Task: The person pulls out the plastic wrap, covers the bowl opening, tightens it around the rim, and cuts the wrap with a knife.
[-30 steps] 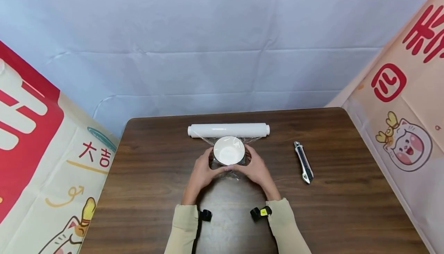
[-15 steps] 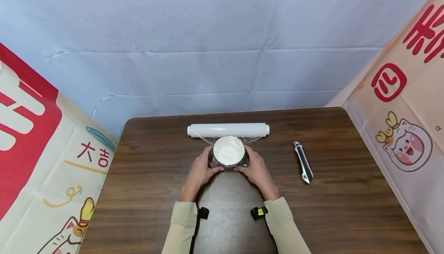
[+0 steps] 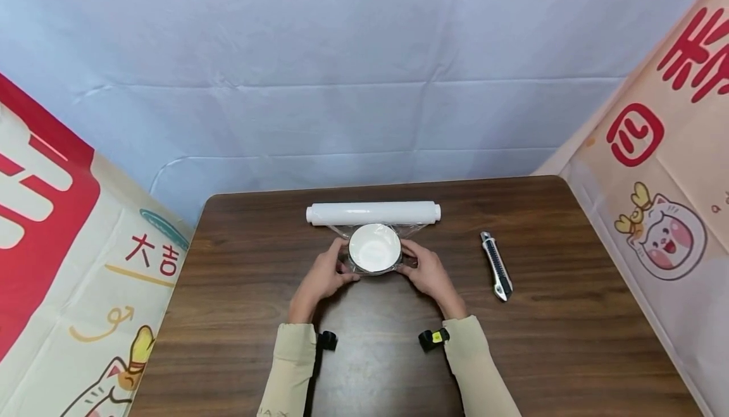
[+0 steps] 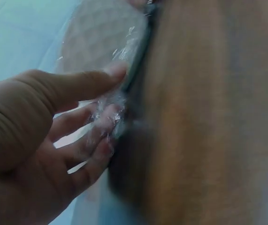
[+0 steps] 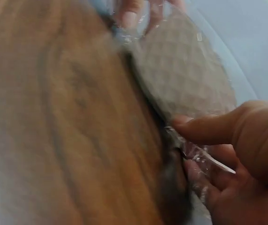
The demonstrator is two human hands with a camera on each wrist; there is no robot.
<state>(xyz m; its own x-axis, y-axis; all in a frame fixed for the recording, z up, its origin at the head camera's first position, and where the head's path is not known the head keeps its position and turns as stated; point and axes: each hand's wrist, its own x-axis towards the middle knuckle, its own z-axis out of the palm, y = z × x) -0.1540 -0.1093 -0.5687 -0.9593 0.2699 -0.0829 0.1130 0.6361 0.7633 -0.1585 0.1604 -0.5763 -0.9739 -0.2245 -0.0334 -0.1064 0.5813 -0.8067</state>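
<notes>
The person's right grip [image 5: 248,143] lays its thumb against the edge of a rounded, beige, diamond-quilted bowl [image 5: 185,65], its fingers touching crinkled clear plastic film [image 5: 193,149] gathered there. At the top, the left grip [image 5: 131,13] touches the film too. A blurred brown wood-grain surface [image 5: 72,108] fills the left; a pale bluish backdrop [image 5: 251,42] shows upper right.

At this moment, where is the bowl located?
In the head view, the bowl is toward the far edge of the table, between the left hand and right hand, just this side of the white roll.
</notes>
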